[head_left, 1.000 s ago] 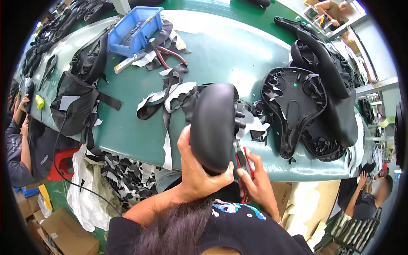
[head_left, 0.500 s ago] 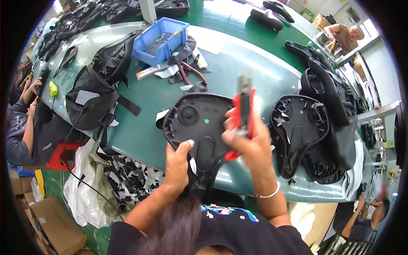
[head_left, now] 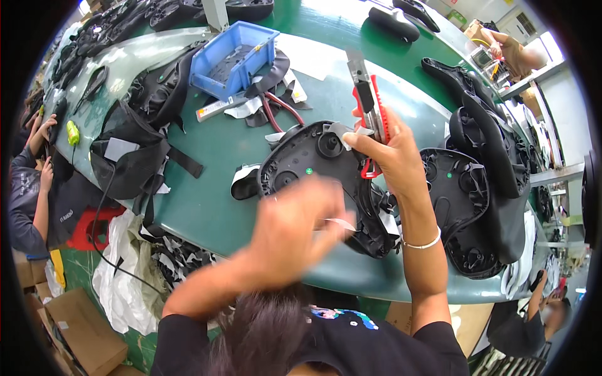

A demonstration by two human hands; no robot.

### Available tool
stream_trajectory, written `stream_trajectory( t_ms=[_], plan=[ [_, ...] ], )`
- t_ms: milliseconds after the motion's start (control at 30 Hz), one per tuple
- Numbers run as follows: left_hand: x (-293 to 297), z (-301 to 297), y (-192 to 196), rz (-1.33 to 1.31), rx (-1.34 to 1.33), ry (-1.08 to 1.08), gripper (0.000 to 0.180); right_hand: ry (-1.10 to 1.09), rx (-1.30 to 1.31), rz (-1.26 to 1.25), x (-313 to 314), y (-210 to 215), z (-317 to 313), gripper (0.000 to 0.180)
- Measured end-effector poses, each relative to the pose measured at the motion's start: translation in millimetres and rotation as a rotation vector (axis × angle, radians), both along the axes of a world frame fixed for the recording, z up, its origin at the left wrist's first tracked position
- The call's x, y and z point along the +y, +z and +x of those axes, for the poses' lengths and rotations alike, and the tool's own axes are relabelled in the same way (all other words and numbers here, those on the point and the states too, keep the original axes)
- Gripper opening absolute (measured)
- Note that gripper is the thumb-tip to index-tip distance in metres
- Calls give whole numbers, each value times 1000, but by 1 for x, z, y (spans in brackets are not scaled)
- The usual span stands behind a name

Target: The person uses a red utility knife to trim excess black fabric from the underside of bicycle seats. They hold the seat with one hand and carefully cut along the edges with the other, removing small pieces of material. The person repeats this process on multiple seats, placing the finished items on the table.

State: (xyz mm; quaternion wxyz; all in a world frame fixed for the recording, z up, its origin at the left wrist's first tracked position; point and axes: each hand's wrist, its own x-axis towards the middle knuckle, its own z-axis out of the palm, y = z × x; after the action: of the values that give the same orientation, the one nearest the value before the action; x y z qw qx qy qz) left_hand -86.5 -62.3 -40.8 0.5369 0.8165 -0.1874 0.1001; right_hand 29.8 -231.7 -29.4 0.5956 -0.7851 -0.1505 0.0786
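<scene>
A black bicycle saddle (head_left: 300,164) lies underside up on the green table in front of me, its nose toward the lower right. My right hand (head_left: 396,149) grips a red-handled utility knife (head_left: 370,97), blade pointing up and away. The thumb of that hand is beside a pale scrap flap (head_left: 338,130) at the saddle's far rim. Over the near side of the saddle is my left hand (head_left: 298,225), smeared by motion. A thin white sliver (head_left: 342,223) shows at its fingertips, and whether they grip it is unclear.
Several more saddles (head_left: 495,150) are stacked at the right. A blue bin (head_left: 233,62), red-handled pliers (head_left: 281,108) and scraps lie beyond the saddle. A black bag (head_left: 128,150) sits at the left. Co-workers (head_left: 37,182) are at the left and far right.
The saddle has turned, its nose swinging from near me to the lower right. My left hand has left the nose and moved right. My right hand with the knife has shifted up and slightly right.
</scene>
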Motion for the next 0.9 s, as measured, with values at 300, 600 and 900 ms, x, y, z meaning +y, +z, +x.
stream_trajectory(
  t_ms=[300, 600, 900],
  plan=[
    [7, 91, -26, -173, 359, -131, 19, -244, -289, -528, -43, 10, -77, 43],
    [28, 112, -42, -1804, 577, -506, 19, -82, -343, -1053, -39, -16, -136, 58],
    [10, 48, -32, -425, -80, -492, 21, -24, -270, -925, -44, -18, -129, 59]
  ],
)
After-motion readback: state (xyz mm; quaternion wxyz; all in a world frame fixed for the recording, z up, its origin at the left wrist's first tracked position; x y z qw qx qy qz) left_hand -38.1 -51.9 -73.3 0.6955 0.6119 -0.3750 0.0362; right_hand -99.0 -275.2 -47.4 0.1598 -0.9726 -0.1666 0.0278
